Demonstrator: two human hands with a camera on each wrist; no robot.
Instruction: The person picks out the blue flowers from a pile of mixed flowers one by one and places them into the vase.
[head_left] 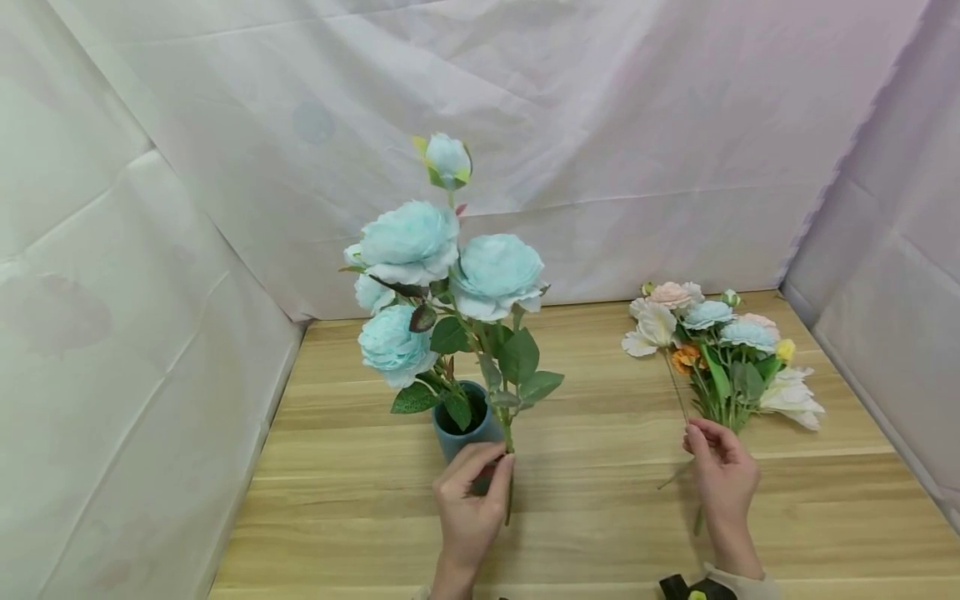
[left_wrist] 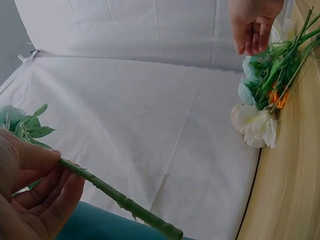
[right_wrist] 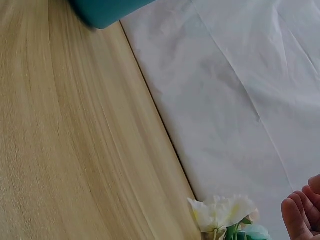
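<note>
My left hand [head_left: 471,492] pinches the green stem [left_wrist: 120,197] of a light-blue artificial flower between thumb and fingers. Its bare lower end points down in front of a blue-grey vase [head_left: 448,442]. Leaves and large blue blooms [head_left: 498,275] rise above this hand, overlapping blue flowers [head_left: 397,342] that lean from the vase mouth. Over the stems of a mixed bunch of artificial flowers [head_left: 738,383] hovers my right hand [head_left: 723,475]. The left wrist view shows its fingers [left_wrist: 256,37] hanging loosely curled and holding nothing.
The bunch lies on the wooden table [head_left: 585,467] at the right, with a white flower [head_left: 651,327] at its left side and its stems toward me. White cloth walls [head_left: 600,167] stand behind the table and along both sides.
</note>
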